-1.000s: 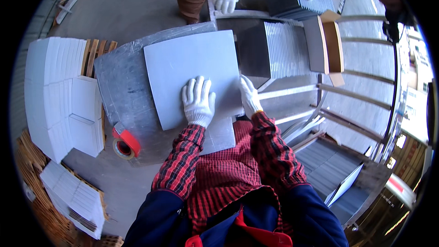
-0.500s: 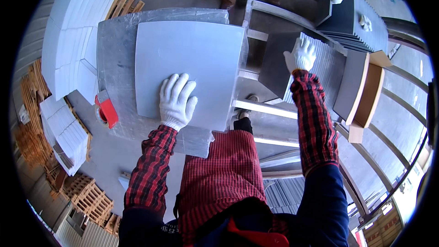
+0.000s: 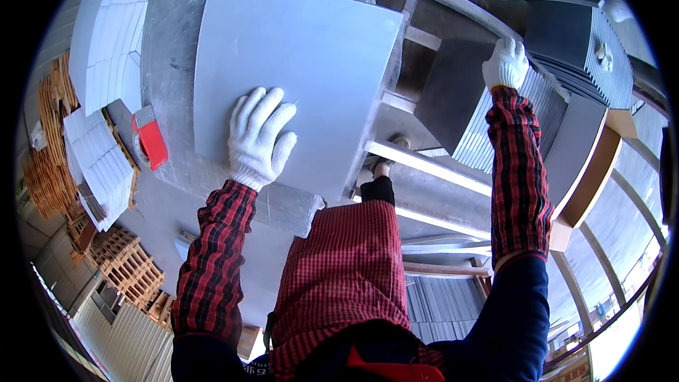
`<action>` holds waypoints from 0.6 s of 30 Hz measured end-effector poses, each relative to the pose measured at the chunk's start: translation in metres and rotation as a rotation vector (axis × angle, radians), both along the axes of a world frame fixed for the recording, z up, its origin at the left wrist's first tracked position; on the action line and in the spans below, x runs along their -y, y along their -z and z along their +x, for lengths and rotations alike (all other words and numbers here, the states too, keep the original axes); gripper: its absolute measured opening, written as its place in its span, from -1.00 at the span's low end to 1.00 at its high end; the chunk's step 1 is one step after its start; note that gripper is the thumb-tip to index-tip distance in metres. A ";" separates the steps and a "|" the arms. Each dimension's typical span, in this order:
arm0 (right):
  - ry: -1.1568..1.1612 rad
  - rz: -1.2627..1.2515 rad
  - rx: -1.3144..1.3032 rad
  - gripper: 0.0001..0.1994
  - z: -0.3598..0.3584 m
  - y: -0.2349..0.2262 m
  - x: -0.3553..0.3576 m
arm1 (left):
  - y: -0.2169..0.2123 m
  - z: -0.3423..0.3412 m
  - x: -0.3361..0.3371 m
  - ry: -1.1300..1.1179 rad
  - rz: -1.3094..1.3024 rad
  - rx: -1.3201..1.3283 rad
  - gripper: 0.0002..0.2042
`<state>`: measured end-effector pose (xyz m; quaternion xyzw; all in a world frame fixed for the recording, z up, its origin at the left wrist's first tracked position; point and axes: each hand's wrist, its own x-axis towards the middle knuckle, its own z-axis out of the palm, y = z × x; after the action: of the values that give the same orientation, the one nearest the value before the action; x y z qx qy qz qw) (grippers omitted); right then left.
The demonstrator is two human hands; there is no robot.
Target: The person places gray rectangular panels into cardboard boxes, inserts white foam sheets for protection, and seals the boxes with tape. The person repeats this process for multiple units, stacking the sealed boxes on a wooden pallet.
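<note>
A large pale grey panel (image 3: 304,49) lies flat on a plastic-wrapped slab in front of me. My left hand (image 3: 262,131), in a white knit glove, rests on it near its lower left, palm down with fingers stretched out. Off to the right, my gloved right hand (image 3: 506,66) is at the top edge of a dark grey panel (image 3: 456,88), its fingers curled over that edge; the fingertips are partly hidden. This panel is the front one in a row of upright panels (image 3: 483,131) standing on a metal frame.
A red tape dispenser (image 3: 150,140) sits at the wrapped slab's (image 3: 170,64) left edge. Beyond the row stands an open cardboard box (image 3: 590,170). Metal rails (image 3: 431,168) cross the right side. Another panel stack (image 3: 566,35) stands far right, near a co-worker. Pallets (image 3: 131,262) are at left.
My right hand has moved right and farther away, and its spread fingers have curled at the panel edge. My left hand stays flat. The co-worker's near glove has left the view.
</note>
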<state>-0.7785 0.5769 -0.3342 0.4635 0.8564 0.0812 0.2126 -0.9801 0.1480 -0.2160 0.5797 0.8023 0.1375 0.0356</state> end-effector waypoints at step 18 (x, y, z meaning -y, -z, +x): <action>0.639 -0.368 -0.747 -0.25 0.002 0.071 0.076 | 0.001 -0.004 0.006 -0.041 0.007 0.042 -0.57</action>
<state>-0.7762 0.5004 -0.4047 0.6539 0.6898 -0.3104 -0.0149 -0.9840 0.1422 -0.2175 0.5603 0.8126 0.1533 0.0475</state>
